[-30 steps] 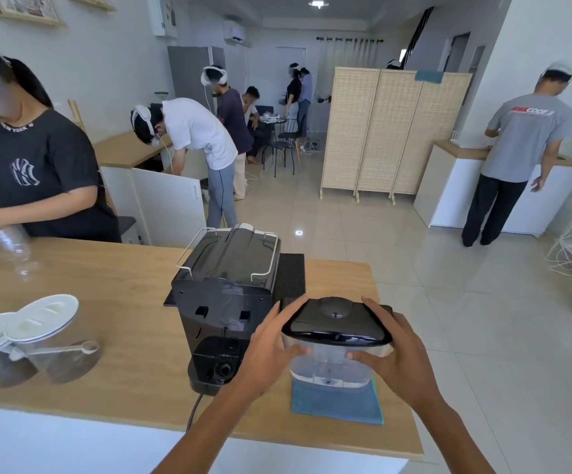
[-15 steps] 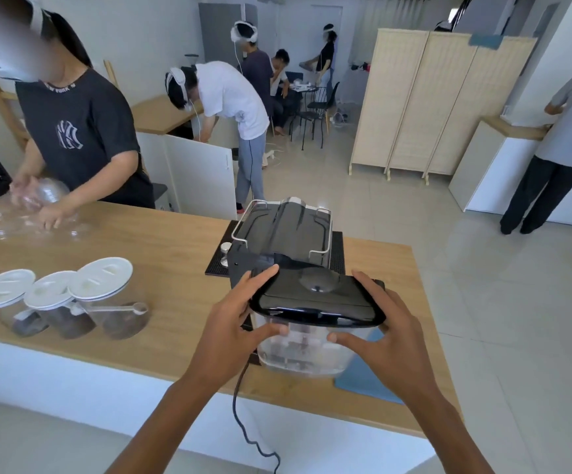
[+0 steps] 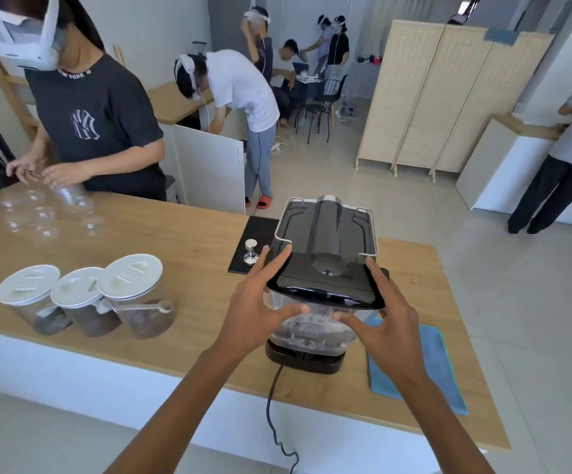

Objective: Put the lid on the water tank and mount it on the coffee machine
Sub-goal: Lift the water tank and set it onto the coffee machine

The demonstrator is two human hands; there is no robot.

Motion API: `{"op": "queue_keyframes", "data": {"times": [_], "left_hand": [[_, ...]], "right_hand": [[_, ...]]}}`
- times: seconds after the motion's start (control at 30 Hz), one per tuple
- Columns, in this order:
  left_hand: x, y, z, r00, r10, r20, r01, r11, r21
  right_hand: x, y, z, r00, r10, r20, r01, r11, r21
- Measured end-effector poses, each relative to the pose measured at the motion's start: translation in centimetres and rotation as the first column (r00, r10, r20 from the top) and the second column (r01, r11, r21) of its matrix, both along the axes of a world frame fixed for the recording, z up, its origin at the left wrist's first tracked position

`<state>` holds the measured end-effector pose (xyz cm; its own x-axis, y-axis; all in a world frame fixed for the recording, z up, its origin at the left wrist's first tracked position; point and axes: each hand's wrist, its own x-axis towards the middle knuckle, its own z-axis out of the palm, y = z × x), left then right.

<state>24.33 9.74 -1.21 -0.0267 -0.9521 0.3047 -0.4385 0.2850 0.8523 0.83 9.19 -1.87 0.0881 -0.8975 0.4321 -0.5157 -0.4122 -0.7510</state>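
The water tank (image 3: 311, 325), clear-walled with its black lid (image 3: 329, 285) already on, now sits low at the near end of the coffee machine (image 3: 327, 227), above the machine's black base; half a second ago it was held higher, and a second ago it stood on the blue cloth (image 3: 428, 364). The left hand (image 3: 260, 302) clasps the tank's left side, fingers on the lid edge and thumb across the clear wall. The right hand (image 3: 385, 326) clasps the right side the same way. The cloth now lies bare on the table (image 3: 175, 248), just right of the machine. A tamper (image 3: 251, 250) stands on a black mat (image 3: 253, 234) beside the machine. Three white-lidded jars (image 3: 83, 299) sit well to the left. Across the table, a person's black shirt (image 3: 96, 121) reads "NEW YORK" at the collar.
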Motion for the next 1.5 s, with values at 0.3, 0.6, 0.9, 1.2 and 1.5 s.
{"op": "queue_keyframes", "data": {"times": [0.3,0.6,0.9,1.2,1.5], "left_hand": [[0.6,-1.6,-1.6,0.999,-0.028,0.029,0.026,0.998,0.053],[0.9,-3.5,-3.2,0.994,-0.018,0.111,0.018,1.0,-0.004],[0.7,-3.8,-3.6,0.998,-0.004,0.068,0.004,1.0,0.003],[0.7,-4.0,-2.0,0.997,0.02,0.08,-0.016,0.999,-0.043],[0.9,-3.7,-4.1,0.991,-0.034,0.128,0.046,0.995,-0.092]], "right_hand": [[1.0,-0.5,-1.3,0.995,-0.089,-0.041,0.089,0.996,-0.001],[1.6,-1.5,-2.4,0.978,-0.19,-0.083,0.19,0.982,-0.005],[1.6,-1.5,-2.6,0.98,-0.197,-0.04,0.197,0.98,-0.011],[1.4,-2.0,-1.9,0.981,-0.194,-0.014,0.192,0.979,-0.062],[1.7,-1.6,-4.6,0.981,-0.193,-0.033,0.194,0.981,0.023]]}}
